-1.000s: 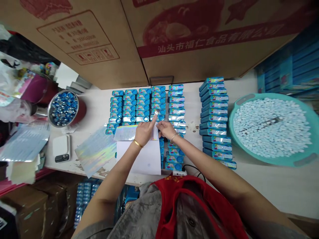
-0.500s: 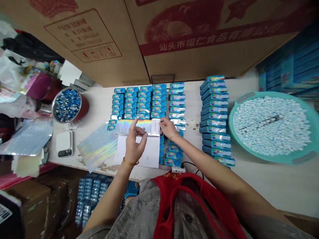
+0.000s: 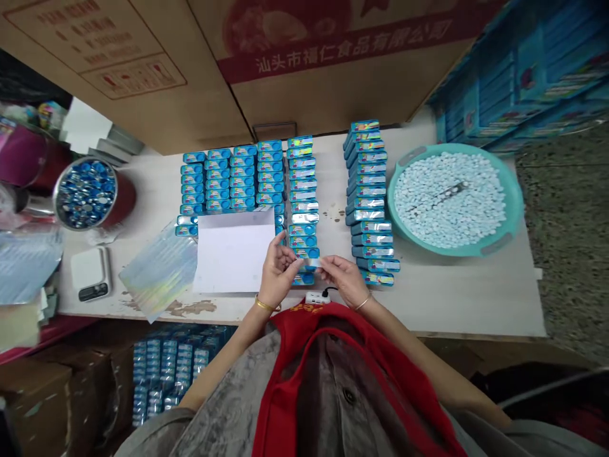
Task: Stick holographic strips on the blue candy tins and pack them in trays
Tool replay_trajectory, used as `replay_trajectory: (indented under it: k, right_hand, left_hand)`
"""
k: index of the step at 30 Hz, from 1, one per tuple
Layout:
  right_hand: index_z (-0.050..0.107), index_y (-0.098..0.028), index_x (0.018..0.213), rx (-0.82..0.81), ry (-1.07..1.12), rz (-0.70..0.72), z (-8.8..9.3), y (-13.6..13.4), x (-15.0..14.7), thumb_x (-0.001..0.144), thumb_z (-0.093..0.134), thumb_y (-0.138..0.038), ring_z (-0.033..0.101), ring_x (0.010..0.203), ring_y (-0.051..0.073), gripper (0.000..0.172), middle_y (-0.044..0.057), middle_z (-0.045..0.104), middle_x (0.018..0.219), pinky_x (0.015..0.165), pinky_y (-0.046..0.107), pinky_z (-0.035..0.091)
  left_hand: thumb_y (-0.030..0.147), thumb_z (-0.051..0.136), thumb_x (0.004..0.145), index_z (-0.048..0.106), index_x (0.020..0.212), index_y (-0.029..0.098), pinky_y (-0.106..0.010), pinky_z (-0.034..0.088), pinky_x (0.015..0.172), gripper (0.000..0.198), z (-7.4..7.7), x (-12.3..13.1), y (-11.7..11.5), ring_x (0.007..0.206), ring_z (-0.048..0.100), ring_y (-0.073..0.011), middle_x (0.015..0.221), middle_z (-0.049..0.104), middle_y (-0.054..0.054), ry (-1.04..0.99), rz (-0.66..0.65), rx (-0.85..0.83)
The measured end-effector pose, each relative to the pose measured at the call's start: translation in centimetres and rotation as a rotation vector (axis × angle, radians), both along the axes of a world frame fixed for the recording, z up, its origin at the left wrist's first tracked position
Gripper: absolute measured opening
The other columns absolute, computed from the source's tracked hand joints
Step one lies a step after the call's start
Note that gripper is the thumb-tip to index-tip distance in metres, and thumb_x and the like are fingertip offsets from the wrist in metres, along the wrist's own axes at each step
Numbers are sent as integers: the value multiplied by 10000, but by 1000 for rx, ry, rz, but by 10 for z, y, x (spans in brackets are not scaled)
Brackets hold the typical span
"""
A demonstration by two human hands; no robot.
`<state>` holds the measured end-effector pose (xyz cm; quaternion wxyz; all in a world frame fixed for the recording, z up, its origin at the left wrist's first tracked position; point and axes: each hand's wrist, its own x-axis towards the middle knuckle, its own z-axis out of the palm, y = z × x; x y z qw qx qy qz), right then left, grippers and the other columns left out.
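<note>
Nearest, a small shiny sticker (image 3: pixel 314 262) is pinched between the closed fingers of the left hand (image 3: pixel 276 274) and right hand (image 3: pixel 346 280), low over the near part of the surface (image 3: pixel 451 298). A white sheet (image 3: pixel 233 254) is laid just left. Rows of blue tins (image 3: pixel 233 181) are ranged beyond; a teal basin (image 3: pixel 516 203) of white tablets (image 3: pixel 450 200) is set to the right.

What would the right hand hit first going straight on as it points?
Its fingers point left, so past the shiny strip it pinches, the right hand would probably meet the left hand; depth is unclear.
</note>
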<state>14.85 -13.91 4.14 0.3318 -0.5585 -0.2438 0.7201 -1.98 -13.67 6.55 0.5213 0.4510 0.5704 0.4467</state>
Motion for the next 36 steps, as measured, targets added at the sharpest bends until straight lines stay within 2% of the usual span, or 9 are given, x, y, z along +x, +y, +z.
replay_trajectory:
  k: [2, 7, 14, 19, 29, 32, 34, 36]
  right_hand:
    - [605, -203, 721, 51, -81, -11, -6, -2, 5, 626, 739, -630, 489, 535, 113, 457, 8, 621, 657, 498, 234, 392]
    - [581, -207, 653, 254, -319, 30, -31, 16, 12, 727, 629, -566, 462, 551, 125, 370, -15, 551, 586, 555, 257, 402]
    - [549, -218, 658, 494, -547, 141, -56, 66, 10, 806, 528, -445, 491, 609, 154, 273, 5, 567, 632, 611, 274, 392]
    - [531, -221, 654, 498, -615, 215, -72, 84, 8, 824, 512, -389, 513, 644, 168, 239, 16, 593, 659, 614, 271, 389]
    - [501, -232, 663, 506, -653, 275, -92, 95, 4, 841, 478, -362, 506, 674, 187, 222, 34, 590, 695, 642, 277, 372]
    - [557, -228, 776, 455, -584, 218, -98, 90, 1, 835, 497, -405, 529, 687, 185, 196, 17, 592, 708, 650, 272, 389]
    - [576, -222, 904, 413, -555, 141, -102, 84, 0, 814, 535, -429, 522, 652, 177, 230, -14, 555, 666, 635, 266, 392]
    - [579, -216, 946, 408, -528, 103, -105, 78, -1, 810, 543, -430, 507, 621, 167, 257, -34, 514, 631, 613, 256, 391]
  left_hand:
    - [251, 668, 811, 356, 1421, 252, -218, 451, 658, 685, -11, 5, -3, 696, 522, -89, 808, 515, 30, 69, -1, -8]
    - [204, 611, 821, 342, 1441, 227, -236, 444, 657, 677, -33, 14, 7, 675, 522, -104, 779, 540, 33, 355, 2, 43]
    - [166, 535, 824, 220, 1505, 184, -340, 407, 792, 751, -41, 20, 46, 752, 585, -162, 807, 623, 9, 773, 10, 130]
    - [144, 526, 788, 129, 1528, 161, -364, 345, 807, 840, -48, 20, 66, 804, 607, -195, 821, 656, -2, 941, -23, 86]
    - [130, 469, 805, 48, 1535, 146, -363, 314, 783, 842, -61, 19, 83, 864, 603, -243, 817, 671, -31, 1049, -127, -1]
    - [189, 510, 813, 42, 1536, 156, -379, 338, 787, 862, -65, 14, 83, 906, 590, -273, 902, 665, -67, 1067, -122, 0]
    - [256, 551, 809, 67, 1535, 155, -400, 360, 787, 878, -67, 12, 84, 953, 570, -309, 1011, 644, -124, 1106, -76, 13]
    - [301, 581, 795, 102, 1532, 152, -423, 379, 790, 891, -68, 11, 84, 998, 545, -344, 1096, 606, -171, 1149, -41, 13]
